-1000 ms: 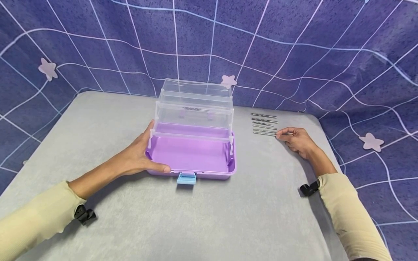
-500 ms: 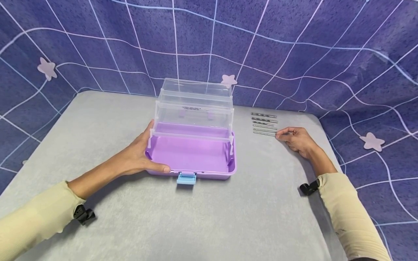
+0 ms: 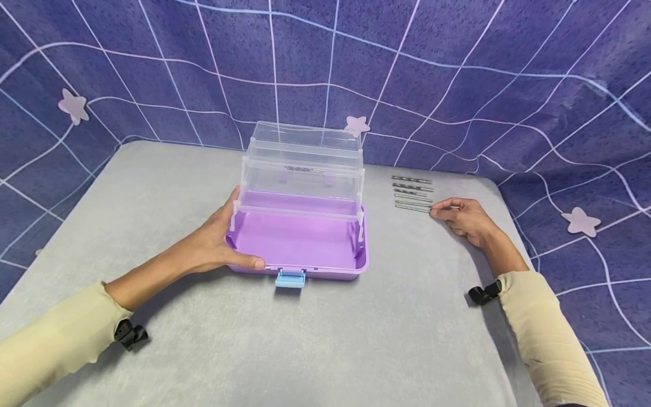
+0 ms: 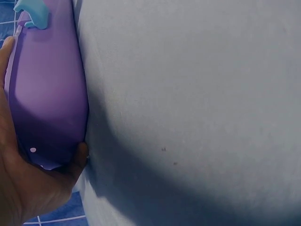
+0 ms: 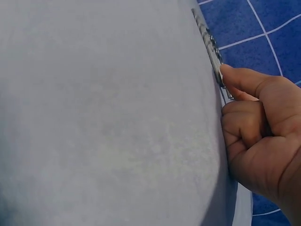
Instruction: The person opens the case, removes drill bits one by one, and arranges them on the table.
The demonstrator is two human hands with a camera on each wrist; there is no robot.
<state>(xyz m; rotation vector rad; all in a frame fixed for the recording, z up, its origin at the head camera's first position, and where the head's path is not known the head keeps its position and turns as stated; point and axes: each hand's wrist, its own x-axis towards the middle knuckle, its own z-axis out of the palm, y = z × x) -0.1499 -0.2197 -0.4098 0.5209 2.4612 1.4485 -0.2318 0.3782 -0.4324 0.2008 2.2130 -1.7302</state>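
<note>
A purple toolbox (image 3: 300,240) stands with its lid up and its clear trays (image 3: 301,186) raised at the back. My left hand (image 3: 218,240) grips its left end, thumb along the front rim and fingers round the side; the left wrist view shows the hand (image 4: 35,183) at the box's corner. Right of the box, several metal drill bits lie in a row. At the nearest drill bit (image 3: 413,208), the thumb and index finger of my right hand (image 3: 461,219) pinch its right end. The other fingers curl under in the right wrist view.
A few more drill bits (image 3: 304,169) show through a clear tray. The blue latch (image 3: 290,278) hangs open at the box's front. A grey cloth covers the table (image 3: 325,345). Behind and beside it hangs a blue-purple curtain (image 3: 407,73) with lines and stars.
</note>
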